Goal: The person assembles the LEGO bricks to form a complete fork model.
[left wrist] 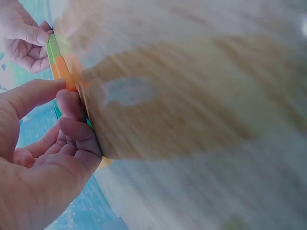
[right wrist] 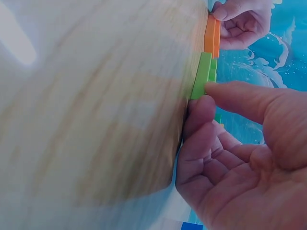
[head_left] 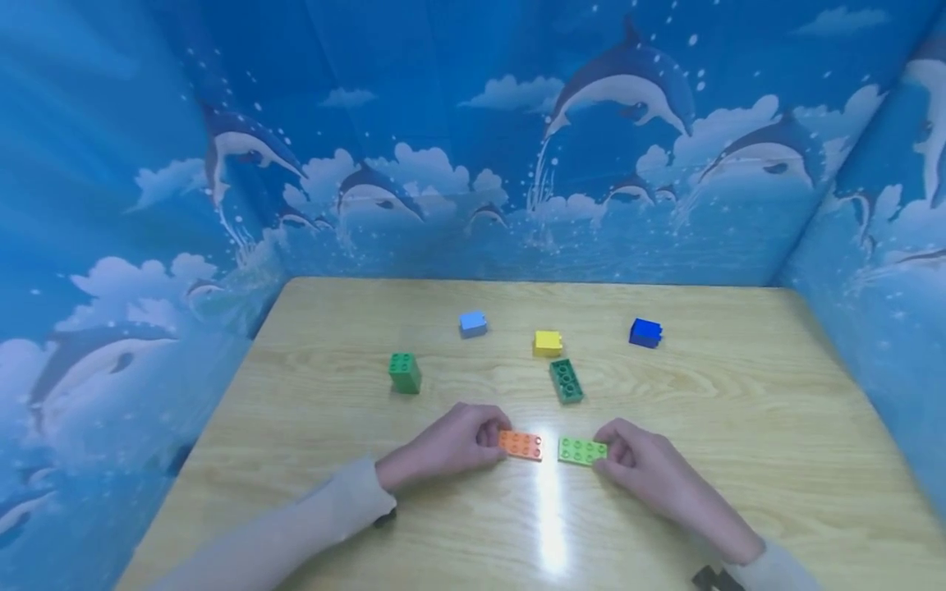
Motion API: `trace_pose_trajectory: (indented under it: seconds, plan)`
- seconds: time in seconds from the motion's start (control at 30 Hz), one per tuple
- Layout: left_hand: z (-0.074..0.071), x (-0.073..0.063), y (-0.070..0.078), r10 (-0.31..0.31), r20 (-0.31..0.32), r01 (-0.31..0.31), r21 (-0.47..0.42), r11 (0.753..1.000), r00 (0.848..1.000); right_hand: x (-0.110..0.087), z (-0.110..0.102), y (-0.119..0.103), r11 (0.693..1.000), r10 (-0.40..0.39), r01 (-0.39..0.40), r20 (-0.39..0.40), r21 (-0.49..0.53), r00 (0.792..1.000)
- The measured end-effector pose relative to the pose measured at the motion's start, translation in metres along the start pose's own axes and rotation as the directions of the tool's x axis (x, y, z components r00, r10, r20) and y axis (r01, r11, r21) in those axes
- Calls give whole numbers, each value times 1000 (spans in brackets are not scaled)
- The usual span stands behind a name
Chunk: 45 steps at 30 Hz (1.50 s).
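Wood-look tabletop point(head_left: 296, 427) underneath. Pinched in left hand point(head_left: 452, 443) by outer end: orange brick point(head_left: 521, 445). Pinched in right hand point(head_left: 652, 472) by outer end: lime-green brick point(head_left: 582, 451). Both between hands, long axes roughly in line, left to right; inner ends near, apart.

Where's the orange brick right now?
In the head view, the orange brick is low, near the middle, pinched by the left hand, with the light-green brick just to its right.

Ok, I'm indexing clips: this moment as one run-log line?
left hand: holds orange brick | right hand: holds lime brick | held pair: apart
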<state>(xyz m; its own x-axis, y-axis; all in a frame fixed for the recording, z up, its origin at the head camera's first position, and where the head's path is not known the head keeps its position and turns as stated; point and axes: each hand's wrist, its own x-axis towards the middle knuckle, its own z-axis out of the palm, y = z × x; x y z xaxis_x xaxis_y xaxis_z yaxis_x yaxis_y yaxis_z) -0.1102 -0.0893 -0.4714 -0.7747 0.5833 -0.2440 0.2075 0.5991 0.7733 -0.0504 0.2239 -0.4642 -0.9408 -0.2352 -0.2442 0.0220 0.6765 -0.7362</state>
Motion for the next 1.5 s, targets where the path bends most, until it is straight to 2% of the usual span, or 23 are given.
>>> trace_pose_trajectory:
  seconds: [0.47, 0.73, 1.13, 1.5]
  plan:
    - [5, 4, 5, -9, -9, 9, 5, 1000, 1000, 8, 0, -2, 996, -88, 88, 30, 22, 996]
    - [5, 4, 4, -16, -13, 16, -7, 1000, 1000, 11, 2, -3, 996, -89, 88, 39, 22, 995]
    - [8, 3, 4, 15, -54, -14, 11, 1000, 998, 12, 3, -2, 992, -125, 124, 43, 8, 991]
    - [7, 4, 3, -6, -44, 7, 11, 1000, 999, 13, 3, -2, 994, -112, 112, 41, 13, 993]
